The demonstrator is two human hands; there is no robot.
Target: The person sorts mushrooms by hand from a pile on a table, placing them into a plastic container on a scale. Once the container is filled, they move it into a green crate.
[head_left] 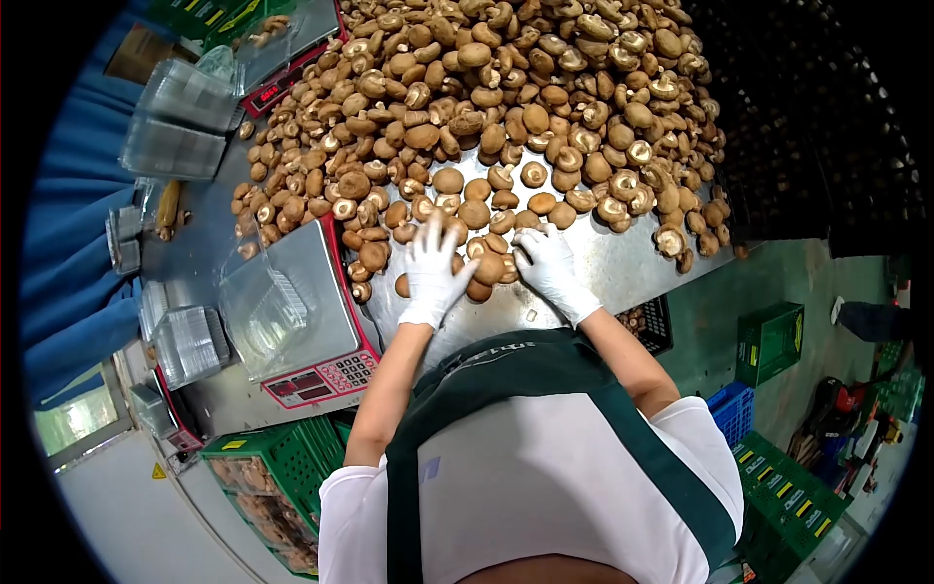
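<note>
Brown mushrooms [474,214] lie loose on a metal table [623,255], spreading down from a large heap [545,68]. My left hand [435,270], in a white glove, rests with fingers spread at the left edge of the loose mushrooms, its fingertips touching some of them. On their right side is my right hand [552,263], also gloved, fingers apart and fingertips beside the mushrooms. Several mushrooms sit between the two hands. Neither hand holds one.
Left of my left hand stands a red-edged scale [336,375] with a clear plastic tray [268,316] on it. Stacked clear trays [180,122] and a second scale [268,95] are farther left. Green crates [277,457] stand below. Someone's leg [871,319] shows at the right.
</note>
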